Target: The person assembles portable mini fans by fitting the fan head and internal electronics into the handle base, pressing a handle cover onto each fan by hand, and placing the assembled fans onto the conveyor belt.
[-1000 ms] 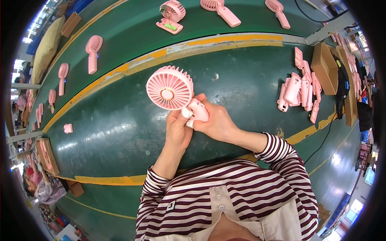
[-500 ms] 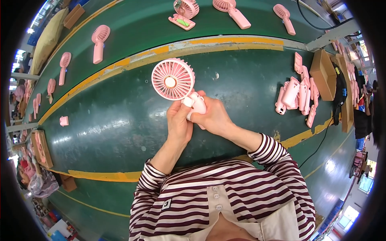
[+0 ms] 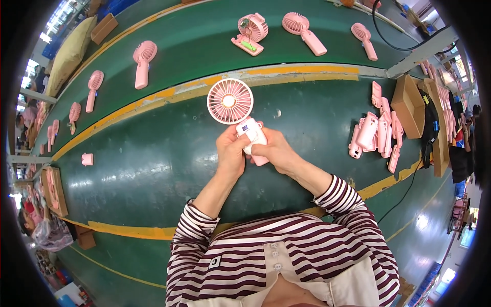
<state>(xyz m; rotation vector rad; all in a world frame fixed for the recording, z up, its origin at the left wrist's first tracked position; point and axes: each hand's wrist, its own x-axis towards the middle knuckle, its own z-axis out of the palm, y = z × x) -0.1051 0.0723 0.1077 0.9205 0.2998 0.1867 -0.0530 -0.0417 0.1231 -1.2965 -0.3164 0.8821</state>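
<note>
A pink handheld fan (image 3: 230, 101) is held up over the green bench, its round grille at the far end and its handle toward me. My left hand (image 3: 232, 152) is closed on the left side of the handle, thumb across its front. From the other side my right hand (image 3: 276, 152) grips the same handle, with the thumb on the lower front. A small dark display shows on the upper front of the handle. The fingers behind the handle are mostly hidden.
Several pink fans (image 3: 146, 64) lie on the green belt (image 3: 189, 51) beyond the yellow-edged rail. One open fan (image 3: 250, 35) shows a green part. Pink handle shells (image 3: 367, 132) are piled at right beside a cardboard box (image 3: 409, 108). A small pink piece (image 3: 88, 159) lies at left.
The held fan has turned so its handle front faces up, showing the display. The view has shifted slightly, and the fans on the belt appear farther right and lower.
</note>
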